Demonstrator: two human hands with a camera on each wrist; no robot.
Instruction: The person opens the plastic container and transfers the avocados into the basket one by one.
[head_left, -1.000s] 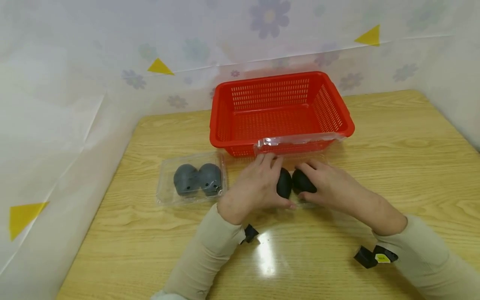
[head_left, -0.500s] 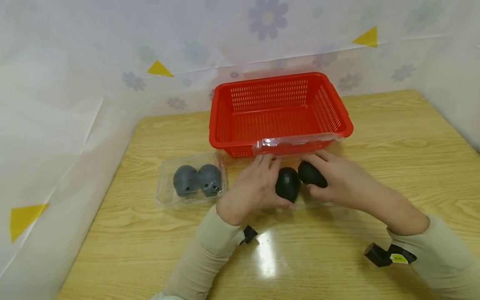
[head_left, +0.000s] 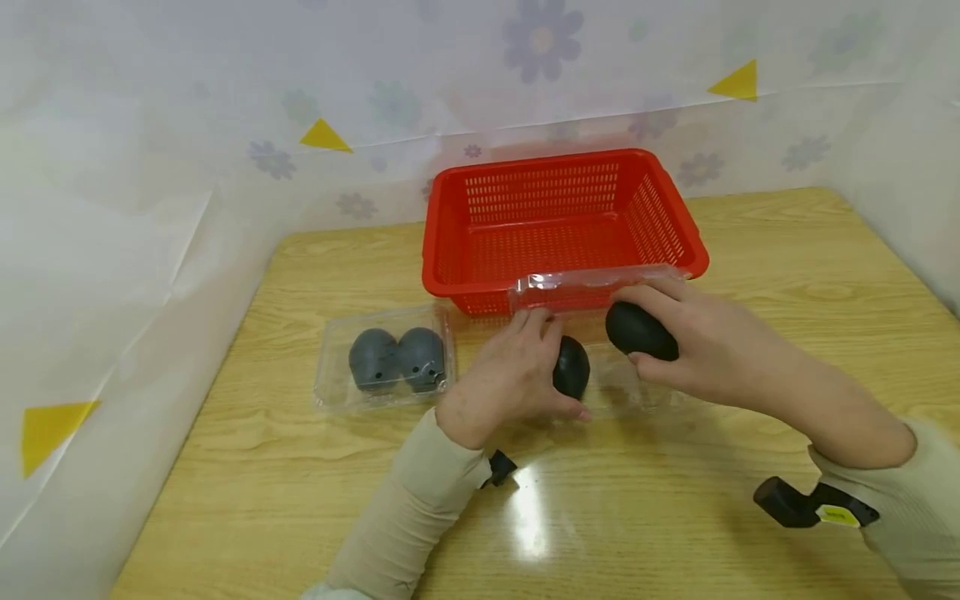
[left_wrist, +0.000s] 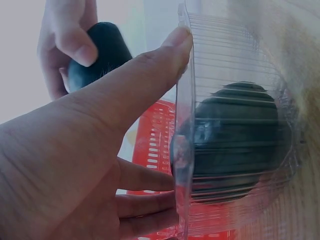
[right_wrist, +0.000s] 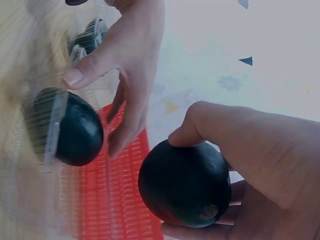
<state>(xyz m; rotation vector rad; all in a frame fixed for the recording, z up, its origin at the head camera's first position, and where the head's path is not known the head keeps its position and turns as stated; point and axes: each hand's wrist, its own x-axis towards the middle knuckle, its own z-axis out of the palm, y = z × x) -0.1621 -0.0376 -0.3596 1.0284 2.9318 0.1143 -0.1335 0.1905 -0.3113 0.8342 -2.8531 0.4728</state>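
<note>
My right hand grips a smooth, dark green avocado between thumb and fingers, held up over the right half of an open clear plastic clamshell box. A brown stem scar shows on it in the right wrist view. Another dark avocado sits in the box's left half. My left hand spans that half with fairly straight fingers. Its thumb rests on the near rim, and its fingertips are at the far rim.
To the left lies a second clear clamshell with two greyish-looking rounded fruits inside. A red slotted basket stands behind the boxes, the open clamshell's lid leaning against its front. Patterned sheeting borders the wooden table.
My right hand has lifted its avocado out of the box, up and to the right, away from the other one. My left hand has stayed at the box.
</note>
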